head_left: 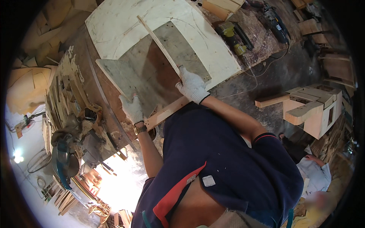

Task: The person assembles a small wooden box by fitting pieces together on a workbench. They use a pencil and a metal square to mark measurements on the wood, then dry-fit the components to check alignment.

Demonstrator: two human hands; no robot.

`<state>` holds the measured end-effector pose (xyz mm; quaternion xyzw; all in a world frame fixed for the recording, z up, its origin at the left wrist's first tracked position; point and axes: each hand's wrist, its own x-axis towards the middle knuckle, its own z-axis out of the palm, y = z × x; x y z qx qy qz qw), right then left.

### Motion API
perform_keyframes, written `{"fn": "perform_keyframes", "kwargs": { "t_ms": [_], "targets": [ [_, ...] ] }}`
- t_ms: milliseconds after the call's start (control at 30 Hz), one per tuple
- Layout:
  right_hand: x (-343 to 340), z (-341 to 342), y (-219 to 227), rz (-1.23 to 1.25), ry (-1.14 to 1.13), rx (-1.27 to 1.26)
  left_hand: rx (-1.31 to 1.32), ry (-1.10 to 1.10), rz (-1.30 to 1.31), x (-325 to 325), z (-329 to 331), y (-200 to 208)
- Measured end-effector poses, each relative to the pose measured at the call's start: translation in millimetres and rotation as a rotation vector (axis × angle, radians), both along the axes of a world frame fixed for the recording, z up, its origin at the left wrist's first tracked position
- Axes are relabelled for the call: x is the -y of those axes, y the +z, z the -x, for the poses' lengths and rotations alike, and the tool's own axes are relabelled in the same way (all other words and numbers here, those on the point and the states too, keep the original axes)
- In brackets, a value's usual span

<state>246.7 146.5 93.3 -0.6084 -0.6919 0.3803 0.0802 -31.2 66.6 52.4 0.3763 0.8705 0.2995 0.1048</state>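
Note:
In front of me on the bench is a piece made of wooden boards, with a grey plywood panel in it. My left hand, in a white knit glove, grips the near end of a grey side board. The right hand, gloved too, is closed on the near end of a board standing on edge. A reddish-brown surface shows between the two boards. Along the near side runs a pale wooden strip with small holes. Some fingers of both hands are hidden.
Beneath the piece lies a large white sheet. A yellow-green nail gun and a blue-black power tool lie at the right. Left are stacked wood strips and a circular saw. A wooden frame and another person are right.

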Motion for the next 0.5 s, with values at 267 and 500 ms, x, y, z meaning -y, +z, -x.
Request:
{"fn": "perform_keyframes", "kwargs": {
  "t_ms": [267, 500],
  "targets": [
    [6, -1, -12, -0.106, -0.015, -0.015, 0.255, 0.036, 0.056, 17, 25, 12],
    [8, 6, -11, -0.084, 0.052, -0.052, 0.234, 0.132, 0.008, 53, 113, -75]
  ]
}}
